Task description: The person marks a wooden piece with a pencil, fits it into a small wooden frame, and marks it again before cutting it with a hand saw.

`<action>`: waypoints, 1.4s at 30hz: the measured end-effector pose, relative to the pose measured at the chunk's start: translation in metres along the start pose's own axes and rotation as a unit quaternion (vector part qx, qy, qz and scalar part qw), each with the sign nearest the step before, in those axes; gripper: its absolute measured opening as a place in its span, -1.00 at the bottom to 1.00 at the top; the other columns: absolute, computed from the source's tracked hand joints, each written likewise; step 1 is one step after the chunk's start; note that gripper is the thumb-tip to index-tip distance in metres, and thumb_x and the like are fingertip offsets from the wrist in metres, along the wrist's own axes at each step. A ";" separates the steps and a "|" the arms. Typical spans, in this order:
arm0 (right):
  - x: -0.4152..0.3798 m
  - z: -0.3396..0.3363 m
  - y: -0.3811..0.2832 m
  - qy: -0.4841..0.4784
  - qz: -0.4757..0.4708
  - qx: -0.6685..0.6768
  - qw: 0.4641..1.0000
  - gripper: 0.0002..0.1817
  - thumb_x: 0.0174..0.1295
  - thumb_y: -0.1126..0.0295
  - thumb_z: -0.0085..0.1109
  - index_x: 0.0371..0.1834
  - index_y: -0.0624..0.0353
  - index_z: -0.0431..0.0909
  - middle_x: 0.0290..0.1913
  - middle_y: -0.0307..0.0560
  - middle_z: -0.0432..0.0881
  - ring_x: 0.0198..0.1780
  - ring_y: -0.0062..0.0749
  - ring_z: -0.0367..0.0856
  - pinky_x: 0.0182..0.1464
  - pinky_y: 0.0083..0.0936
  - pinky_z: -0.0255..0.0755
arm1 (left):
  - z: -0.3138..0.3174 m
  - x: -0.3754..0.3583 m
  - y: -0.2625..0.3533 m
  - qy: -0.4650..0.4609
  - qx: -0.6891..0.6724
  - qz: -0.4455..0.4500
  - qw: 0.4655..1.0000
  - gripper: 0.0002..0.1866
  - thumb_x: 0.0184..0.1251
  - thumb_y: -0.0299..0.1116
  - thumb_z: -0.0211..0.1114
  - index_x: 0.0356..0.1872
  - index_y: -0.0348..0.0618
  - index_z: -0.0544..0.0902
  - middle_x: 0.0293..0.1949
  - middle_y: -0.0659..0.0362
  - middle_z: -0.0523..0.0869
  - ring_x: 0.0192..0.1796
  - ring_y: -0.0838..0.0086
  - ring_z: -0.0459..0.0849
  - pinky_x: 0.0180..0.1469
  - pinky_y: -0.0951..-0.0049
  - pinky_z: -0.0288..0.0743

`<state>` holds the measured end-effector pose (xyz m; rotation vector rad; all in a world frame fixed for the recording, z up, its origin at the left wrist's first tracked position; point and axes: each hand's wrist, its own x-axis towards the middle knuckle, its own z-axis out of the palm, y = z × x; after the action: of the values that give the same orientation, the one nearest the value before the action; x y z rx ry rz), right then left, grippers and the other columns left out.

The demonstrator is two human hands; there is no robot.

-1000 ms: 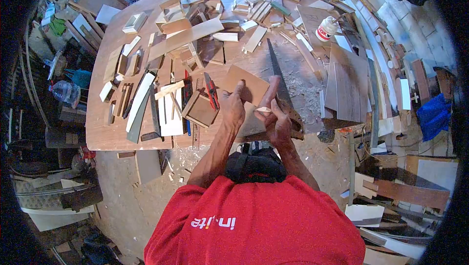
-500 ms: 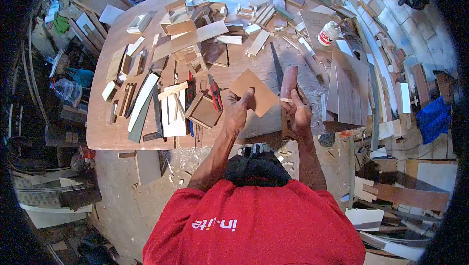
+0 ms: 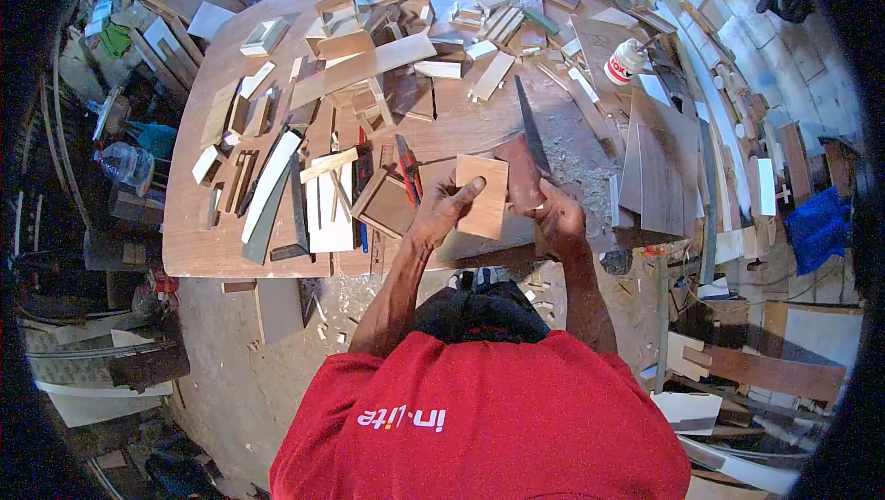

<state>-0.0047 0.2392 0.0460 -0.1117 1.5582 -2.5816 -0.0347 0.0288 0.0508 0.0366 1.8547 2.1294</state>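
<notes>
My left hand [image 3: 442, 212] grips a thin square wooden panel [image 3: 485, 205], its thumb on the panel's face. Beside the panel's right edge, my right hand [image 3: 562, 221] is closed on a sanding block [image 3: 520, 174] wrapped in reddish-brown sandpaper. The block lies tilted against or very close to that edge; exact contact cannot be made out. Behind the block a handsaw [image 3: 529, 120] lies with its dark blade pointing away from me. Left of my left hand are red-and-black pliers [image 3: 408, 171] and a small open wooden box [image 3: 385, 205].
The worktable [image 3: 198, 256] carries many wooden offcuts and small boxes. A long thin board [image 3: 369, 69] lies across several boxes. At the right stand a white glue bottle [image 3: 624, 63] and stacked thin panels [image 3: 656, 168]. Sawdust [image 3: 585, 164] covers the table right of the saw.
The panel has turned from a diamond position to nearly upright. My right hand has tilted the sanding block and brought it left, to the panel's edge.
</notes>
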 end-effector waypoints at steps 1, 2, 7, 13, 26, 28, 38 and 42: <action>-0.001 -0.003 0.006 0.000 0.001 0.000 1.000 -0.58 0.39 0.24 -0.06 0.13 0.37 0.46 0.00 0.06 0.63 -0.03 -0.24 0.66 0.07 -0.36 0.52 | -0.001 0.002 -0.004 0.018 -0.029 -0.014 0.999 -0.65 0.27 -0.02 0.34 -0.41 -0.13 0.62 -0.67 0.37 0.42 -0.64 0.68 0.29 -0.60 0.56 0.10; 0.000 -0.008 0.016 -0.020 0.006 -0.018 1.000 -0.41 0.40 0.07 -0.10 0.22 0.44 0.34 0.10 0.08 0.56 0.03 -0.23 0.63 0.10 -0.30 0.52 | -0.003 0.004 -0.008 0.018 -0.029 -0.014 0.999 -0.65 0.27 -0.02 0.34 -0.41 -0.13 0.62 -0.67 0.37 0.42 -0.64 0.68 0.29 -0.60 0.56 0.10; 0.000 -0.001 0.007 -0.030 0.080 0.016 0.996 -0.27 0.42 -0.05 -0.13 0.34 0.46 0.22 0.24 0.07 0.45 0.12 -0.19 0.57 0.14 -0.21 0.53 | 0.000 0.000 0.009 -0.001 0.051 0.022 0.998 -0.66 0.29 -0.05 0.33 -0.45 -0.10 0.56 -0.66 0.41 0.41 -0.65 0.75 0.25 -0.62 0.59 0.06; 0.011 -0.008 0.014 -0.075 -0.031 -0.059 0.995 -0.43 0.43 0.15 -0.03 0.32 0.40 0.29 0.23 0.02 0.46 0.18 -0.21 0.53 0.16 -0.22 0.53 | 0.002 0.018 -0.006 0.053 -0.030 0.022 0.998 -0.66 0.32 -0.08 0.31 -0.48 -0.09 0.52 -0.71 0.40 0.38 -0.68 0.73 0.27 -0.66 0.57 0.06; -0.032 -0.009 0.074 0.085 0.079 -0.265 0.957 -0.60 0.31 0.31 0.15 0.16 0.28 0.52 0.01 -0.05 0.61 0.01 -0.40 0.56 0.07 -0.47 0.44 | -0.032 0.065 -0.058 0.313 0.032 -0.008 0.949 -0.58 0.28 -0.07 0.32 -0.42 -0.31 0.52 -0.49 0.19 0.54 -0.43 0.45 0.49 -0.38 0.37 0.36; -0.026 -0.012 0.072 0.110 0.068 -0.278 0.952 -0.59 0.31 0.35 0.14 0.17 0.32 0.50 0.00 -0.12 0.62 -0.01 -0.47 0.54 0.07 -0.55 0.40 | -0.034 0.053 -0.049 0.375 0.128 -0.022 0.918 -0.58 0.28 -0.08 0.30 -0.32 -0.36 0.58 -0.42 0.13 0.60 -0.37 0.42 0.52 -0.29 0.33 0.41; 0.079 0.031 0.095 0.111 -0.042 -0.575 0.809 -0.55 0.17 0.20 0.22 0.12 0.09 0.57 -0.04 0.23 0.55 0.05 0.14 0.50 0.07 -0.09 0.42 | -0.072 -0.011 -0.073 0.314 0.015 0.008 0.949 -0.65 0.37 -0.21 0.22 -0.16 -0.41 0.58 -0.34 0.12 0.65 -0.34 0.49 0.54 -0.31 0.43 0.41; 0.117 0.033 0.111 0.059 -0.088 -0.651 0.752 -0.53 0.17 0.27 0.19 0.19 0.02 0.51 0.10 0.21 0.48 0.13 0.18 0.43 0.09 -0.04 0.42 | -0.071 -0.025 -0.074 0.335 0.033 -0.079 0.938 -0.64 0.37 -0.21 0.23 -0.15 -0.43 0.58 -0.29 0.08 0.67 -0.31 0.47 0.56 -0.26 0.40 0.46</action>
<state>-0.1087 0.1420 -0.0370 -0.2110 3.1319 -1.0432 -0.0110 -0.0379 -0.0278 -0.8968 2.1735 2.1152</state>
